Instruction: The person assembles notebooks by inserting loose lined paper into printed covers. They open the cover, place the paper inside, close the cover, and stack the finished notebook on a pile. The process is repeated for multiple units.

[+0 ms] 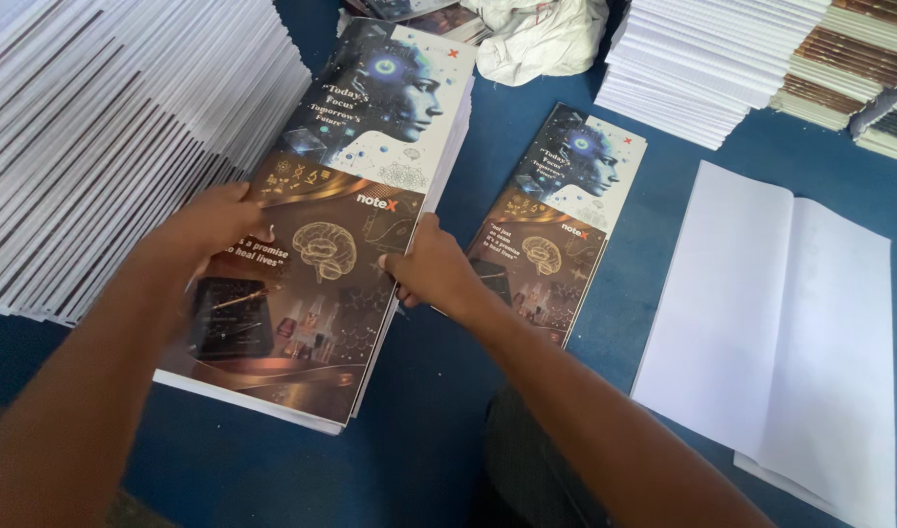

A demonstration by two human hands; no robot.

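Head view is showing a blue counter [448, 430] carrying a pile of printed covers [341, 244]. Left hand [209, 225] is pressing flat on the top cover, fingers released; right hand [434, 269] is pinching its right edge, probably one sheet. Right of those fingers is lying a narrower cover [556, 215].

Glossy printed paper cover [341, 235] (sheen near the lower edge); matt white paper sheets [781, 323]; crumpled white cloth [541, 39]; blue, matt table [448, 460]; stacked paper blocks [106, 127].
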